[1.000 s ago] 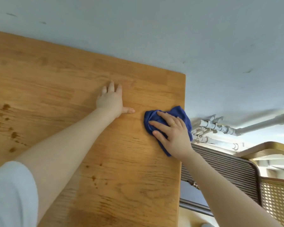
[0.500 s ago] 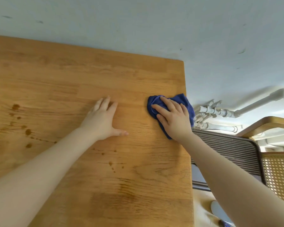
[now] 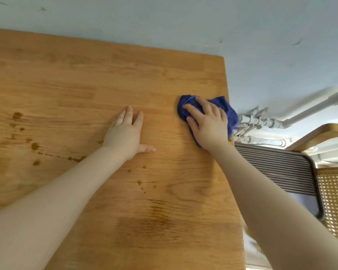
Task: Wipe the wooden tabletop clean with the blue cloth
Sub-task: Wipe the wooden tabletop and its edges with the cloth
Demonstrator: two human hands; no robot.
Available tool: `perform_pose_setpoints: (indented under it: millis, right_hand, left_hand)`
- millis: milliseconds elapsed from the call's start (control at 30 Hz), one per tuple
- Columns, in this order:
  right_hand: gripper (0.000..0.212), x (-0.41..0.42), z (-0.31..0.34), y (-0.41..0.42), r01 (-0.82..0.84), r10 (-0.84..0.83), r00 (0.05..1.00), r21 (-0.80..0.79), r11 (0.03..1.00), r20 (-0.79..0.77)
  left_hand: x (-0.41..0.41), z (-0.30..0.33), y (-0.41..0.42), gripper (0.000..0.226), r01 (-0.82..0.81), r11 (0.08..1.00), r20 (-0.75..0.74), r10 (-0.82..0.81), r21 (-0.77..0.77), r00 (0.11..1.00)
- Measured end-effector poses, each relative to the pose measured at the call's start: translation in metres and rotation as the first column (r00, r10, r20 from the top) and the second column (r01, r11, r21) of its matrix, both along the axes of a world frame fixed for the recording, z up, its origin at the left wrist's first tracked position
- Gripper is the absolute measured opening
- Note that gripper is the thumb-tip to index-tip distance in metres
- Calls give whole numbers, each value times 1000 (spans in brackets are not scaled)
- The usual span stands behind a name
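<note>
While the right hand [image 3: 208, 126] presses the blue cloth [image 3: 227, 111] flat near the tabletop's [image 3: 125, 75] right edge and the left hand [image 3: 126, 134] lies open, brown stains [image 3: 34, 146] remain unwiped.

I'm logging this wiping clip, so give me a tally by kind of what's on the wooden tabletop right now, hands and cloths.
Hands resting on the tabletop: 2, the left hand flat on bare wood and the right hand pressing on the cloth.
Blue cloth: 1.
Total: 3.

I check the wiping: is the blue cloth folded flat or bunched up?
Bunched up: the blue cloth shows creases and an uneven outline under the right hand.
</note>
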State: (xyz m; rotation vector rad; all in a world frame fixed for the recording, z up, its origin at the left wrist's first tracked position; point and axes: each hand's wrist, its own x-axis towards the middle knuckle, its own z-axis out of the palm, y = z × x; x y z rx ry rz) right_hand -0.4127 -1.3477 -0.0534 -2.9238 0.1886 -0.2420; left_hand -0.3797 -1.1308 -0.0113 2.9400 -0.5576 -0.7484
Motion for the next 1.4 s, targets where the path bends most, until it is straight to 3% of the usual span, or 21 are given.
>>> perform_pose_setpoints:
  millis: [133,233,433,500,600,700,767,900,1000,1167,1267,1400]
  right_hand:
    - [36,-52,-6,38,-193,192,981,18,981,36]
    - [36,-36,0,25,-292,292,956,20,956,27]
    - [41,28,0,8,10,-13,992,-19,1000,-123]
    - [40,21,-3,14,20,-22,992,-17,1000,-125]
    - [41,-23,-4,28,-95,95,995,8,995,-24]
    - [40,-50,2,27,-310,310,948,18,951,-75]
    - [40,-31,8,13,-368,369,925,31,929,-88]
    - [41,32,11,-2,-135,141,977,47,990,-158]
    - [41,51,7,-5,-96,96,978,6,995,-187]
    - [43,-7,1,17,-246,252,961,62,967,-113]
    - [40,-40,5,21,-406,412,903,71,911,-121]
    - [45,-1,14,-4,-547,549,824,51,835,-144]
  left_hand:
    - [-3,-3,1,110,-19,1000,10,19,-15,1000]
    - [-1,0,2,110,-24,999,4,24,-30,1000]
    - [2,0,-1,113,3,1000,2,-3,-1,1000]
    - [-2,-3,-1,113,-15,1000,-19,15,-15,1000]
    - [-5,-4,-1,113,-27,999,-34,26,-34,999]
    - [1,2,-1,114,-46,998,-39,45,-37,998]
    - [4,6,0,115,-62,997,-51,60,-38,997]
    - [3,8,-4,120,-53,999,-52,53,4,997]
    - [4,3,-6,120,-56,998,-42,56,8,998]
    - [3,2,-5,119,-78,997,-55,78,15,995]
    - [3,8,-9,120,-95,995,-60,97,23,994]
    - [3,10,-9,118,-67,997,-58,70,45,996]
